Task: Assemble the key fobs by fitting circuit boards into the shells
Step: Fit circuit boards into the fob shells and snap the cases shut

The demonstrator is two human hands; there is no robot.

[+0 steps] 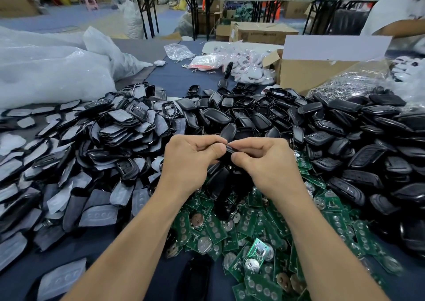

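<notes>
The fingers [208, 142] of the left hand [190, 160] are curled, and thumb and forefinger pinch the left end of a small black shell [228, 151]. The right hand [264, 162] pinches the shell's right end the same way, fingertips almost meeting those of the left. The shell is held in the air between both hands at the middle of the table [170, 77]. The hands cover most of it, so I cannot tell whether a board sits inside.

At the far left lie big white bags [50, 70]. Nearer, on the left, spreads a wide heap of grey and black pads [76, 153], some reaching the near edge. Beyond the hands, at the centre, is a heap of shells [232, 113], many lying hollow side up. Below and right of the hands, near the person, green boards [250, 229] lie in a loose pile, several with round silver cells showing. To the right is a mound of closed black fobs [358, 153], touching the boards' edge. Far right stands an open box [322, 68], with a clear bag of metal rings [345, 86] just beside it. A person in white [400, 8] stands behind the box.
</notes>
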